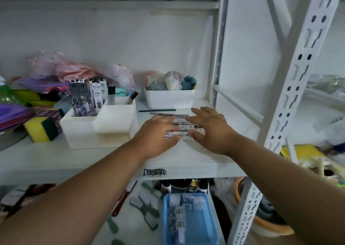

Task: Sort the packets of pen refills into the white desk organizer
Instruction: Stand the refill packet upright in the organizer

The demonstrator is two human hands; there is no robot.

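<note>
Several flat packets of pen refills [183, 128] lie in a pile on the white shelf, right of the white desk organizer [97, 127]. My left hand [156, 136] lies over the pile's left end with fingers stretched across it. My right hand [209, 128] rests flat on the right end, fingers straight. The organizer holds upright refill packets [98, 92] and dark packets [81, 99] in its back compartments. The middle of the pile is partly hidden by my fingers.
A white bin [169, 99] of cloth items stands behind the pile, with loose pens [168, 113] in front of it. Sponges [43, 127] and bags crowd the left. A metal upright [291, 88] stands at the right. A blue tray [190, 218] sits on the lower shelf.
</note>
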